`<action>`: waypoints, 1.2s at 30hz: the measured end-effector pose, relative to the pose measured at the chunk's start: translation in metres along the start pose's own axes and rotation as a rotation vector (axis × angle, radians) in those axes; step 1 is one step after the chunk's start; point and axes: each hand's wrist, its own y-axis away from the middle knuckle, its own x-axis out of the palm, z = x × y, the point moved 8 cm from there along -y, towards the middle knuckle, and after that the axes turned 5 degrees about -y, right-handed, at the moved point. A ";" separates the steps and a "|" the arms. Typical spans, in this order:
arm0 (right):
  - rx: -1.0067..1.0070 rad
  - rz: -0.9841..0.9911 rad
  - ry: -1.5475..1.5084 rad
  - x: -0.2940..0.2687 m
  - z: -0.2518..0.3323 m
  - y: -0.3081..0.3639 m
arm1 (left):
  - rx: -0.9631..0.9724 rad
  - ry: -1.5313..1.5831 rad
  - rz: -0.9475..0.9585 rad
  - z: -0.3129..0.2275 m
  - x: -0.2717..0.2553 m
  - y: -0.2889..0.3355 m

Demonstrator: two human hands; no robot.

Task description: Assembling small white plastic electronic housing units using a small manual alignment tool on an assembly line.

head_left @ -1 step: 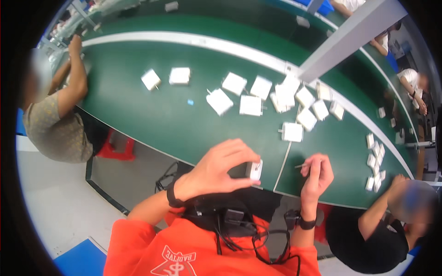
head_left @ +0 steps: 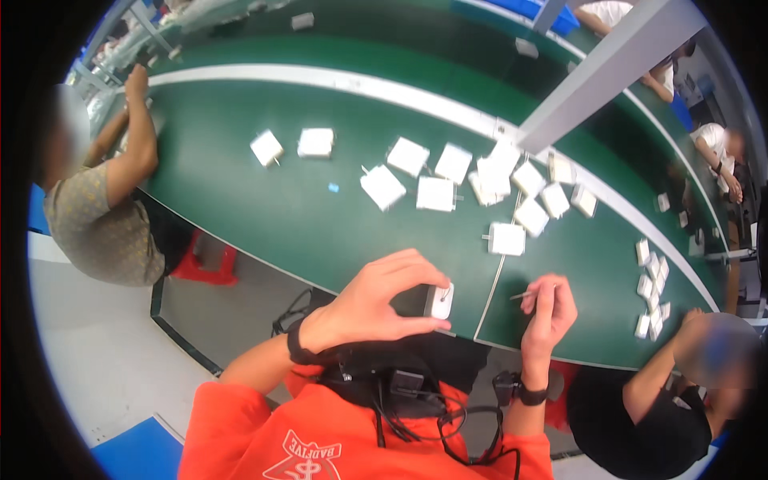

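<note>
My left hand (head_left: 380, 300) holds a small white plastic block (head_left: 440, 302) between thumb and fingers near the front edge of the green table. A small dark mark or opening shows on the block's end face. To its right, apart from the block, my right hand (head_left: 550, 312) is closed around a thin metal tool (head_left: 524, 294), whose tip points left toward the block; its exact kind is too small to tell. Beyond my hands lies a single white block with pins (head_left: 506, 238), and past it several more white blocks (head_left: 494, 172) like power adapters, some overlapping.
A white divider strip (head_left: 352, 78) runs behind the blocks, with a grey post (head_left: 596, 76) rising from it. A small blue scrap (head_left: 334, 188) lies left of centre. One co-worker (head_left: 104, 200) sits at left, another (head_left: 648, 408) at right beside a cluster of small white blocks (head_left: 652, 284).
The view has shifted slightly. My left hand still grips the white block, now turned a little, and my right hand still holds the thin tool.
</note>
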 end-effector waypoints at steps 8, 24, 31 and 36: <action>0.070 0.076 -0.028 0.005 -0.001 0.000 | -0.076 -0.275 -0.025 -0.026 -0.125 -0.106; 0.002 0.244 0.126 0.025 0.012 -0.003 | -0.033 -0.680 -0.191 0.154 -0.119 -0.244; 0.076 0.236 0.142 0.022 0.007 -0.003 | -0.192 -0.664 0.137 0.169 -0.098 -0.239; 0.072 0.262 0.173 0.024 0.008 -0.006 | -0.171 -0.564 0.022 0.176 -0.122 -0.223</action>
